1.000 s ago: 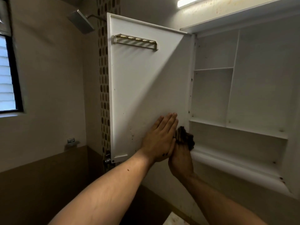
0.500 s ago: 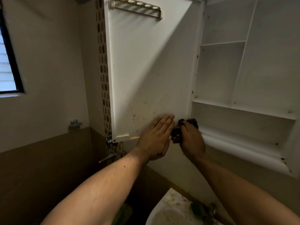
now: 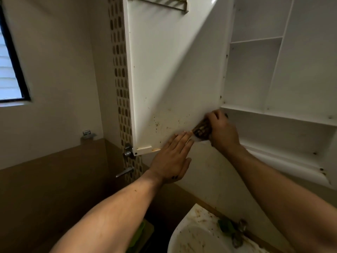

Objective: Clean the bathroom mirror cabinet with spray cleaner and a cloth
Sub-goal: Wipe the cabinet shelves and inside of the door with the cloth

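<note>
The cabinet door stands open in front of me, its white inner face turned my way; the upper part looks clean, but the lower part just above my hands is peppered with brown specks and smears; more dark spots run down the hinge edge. My right hand is curled tight around a dark, bunched cloth and presses it onto the door's bottom corner on the hinge side. My left hand lies flat with straight fingers on the door's bottom edge, fingertips just beside the cloth.

To the right of my right hand the cabinet is open, white shelves and dividers inside, a few dark specks along the lower ledge. High above both hands a metal rail crosses the top of the door. Left of my left hand a strip of patterned tiles runs down the wall, with a metal tap fitting by the door's lower corner; further left is a window. Below my right forearm sits a grimy white sink with something green at its back, too blurred to tell.
</note>
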